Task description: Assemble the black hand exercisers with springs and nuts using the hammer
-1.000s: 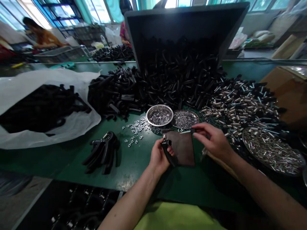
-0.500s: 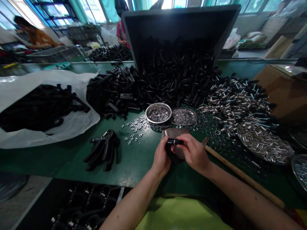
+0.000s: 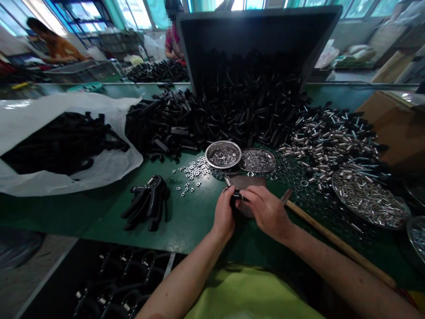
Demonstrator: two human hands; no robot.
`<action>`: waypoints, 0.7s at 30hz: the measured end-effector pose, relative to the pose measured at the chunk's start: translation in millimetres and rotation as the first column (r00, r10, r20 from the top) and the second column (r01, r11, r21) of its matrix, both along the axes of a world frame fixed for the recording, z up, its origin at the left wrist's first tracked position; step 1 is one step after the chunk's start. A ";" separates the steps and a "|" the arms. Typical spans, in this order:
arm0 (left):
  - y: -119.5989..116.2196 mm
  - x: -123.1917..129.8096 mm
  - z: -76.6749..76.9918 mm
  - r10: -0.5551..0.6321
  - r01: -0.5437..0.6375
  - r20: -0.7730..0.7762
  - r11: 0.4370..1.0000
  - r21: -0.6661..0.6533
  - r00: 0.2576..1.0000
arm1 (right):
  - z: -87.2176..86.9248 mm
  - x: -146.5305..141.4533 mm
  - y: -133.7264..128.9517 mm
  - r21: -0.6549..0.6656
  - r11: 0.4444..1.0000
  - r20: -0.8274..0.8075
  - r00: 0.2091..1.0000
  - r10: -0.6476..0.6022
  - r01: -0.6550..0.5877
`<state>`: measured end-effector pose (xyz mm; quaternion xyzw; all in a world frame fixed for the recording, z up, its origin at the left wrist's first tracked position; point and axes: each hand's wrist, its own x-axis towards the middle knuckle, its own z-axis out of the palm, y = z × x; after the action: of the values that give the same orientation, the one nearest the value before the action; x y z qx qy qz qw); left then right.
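The person's left hand [image 3: 224, 215] is wrapped around a black handle [image 3: 237, 194], a silver coil [image 3: 228, 181] poking up above the thumb. The right hand [image 3: 268, 215] meets it there, fingertips pinched on the handle's right end; I can't make out what those fingers cover. Beneath and just beyond both hands lies a brown pad [image 3: 249, 180]. Beside the right wrist, a wooden stick [image 3: 341, 243] runs back along the forearm.

Left of the hands, well apart, sits a small heap of black grips [image 3: 149, 201]. Just past the fingers come loose rings [image 3: 199, 167], a round steel bowl [image 3: 223, 167] and, touching it, a shallow tray [image 3: 262, 171], both full of small metal bits. Off to the right of the hands, springs and bolts [image 3: 328, 137] spread in a pile. Farther ahead, black parts [image 3: 245, 119] spill from a big tipped bin [image 3: 265, 15], and behind it a co-worker in pink [image 3: 172, 42] stands partly hidden.
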<state>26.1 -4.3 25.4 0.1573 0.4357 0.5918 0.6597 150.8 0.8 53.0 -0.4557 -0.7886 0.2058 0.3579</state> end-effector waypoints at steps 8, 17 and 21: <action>-4.2 -7.1 0.0 0.027 0.010 -0.236 0.988 0.155 0.971 | -3.9 1.7 -3.8 -0.136 0.990 -0.051 0.998 0.031 -0.038; -0.5 -11.3 -0.8 -0.073 0.160 -0.436 0.973 0.166 0.897 | -0.7 -5.2 -7.8 -0.331 0.944 -0.244 0.966 -0.080 -0.006; -3.8 -8.7 -2.4 0.079 0.082 -0.740 0.980 0.179 0.668 | -11.8 -19.9 -4.6 -0.696 0.676 -0.618 0.681 -0.392 -0.242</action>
<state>17.4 -8.1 23.0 0.4497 0.6057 0.5157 0.4061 131.0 -3.8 41.2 -0.4734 -0.4056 0.6496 0.4353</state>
